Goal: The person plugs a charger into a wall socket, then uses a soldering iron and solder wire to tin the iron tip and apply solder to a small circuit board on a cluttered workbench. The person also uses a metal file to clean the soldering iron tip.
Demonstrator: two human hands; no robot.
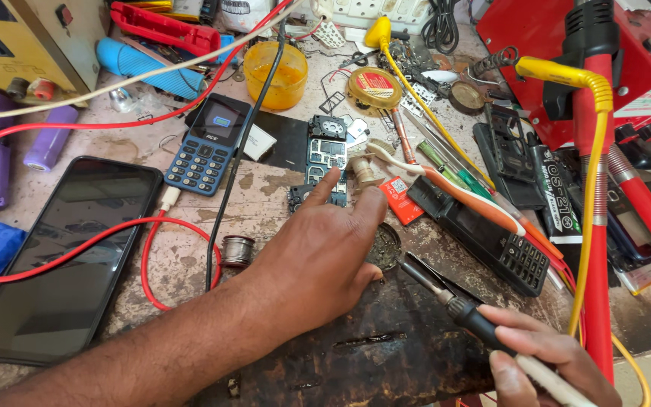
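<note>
My left hand (318, 252) lies palm down on the scorched bench, fingers spread, its index fingertip touching the lower end of a bare phone circuit board (324, 154). It holds nothing. My right hand (544, 365) grips a soldering iron (446, 298) at the bottom right. The iron's dark tip points up and left toward a small round tin (386, 245) beside my left hand's fingers. A solder spool (236, 249) stands just left of my left wrist.
A large black smartphone (62, 256) lies at left, a blue keypad phone (209, 147) above it. Red wires (152, 256) and a black cable (227, 188) cross the bench. An orange toothbrush (453, 192), black keypad phone (491, 241), orange cup (274, 74), and red stand (597, 188) crowd the right.
</note>
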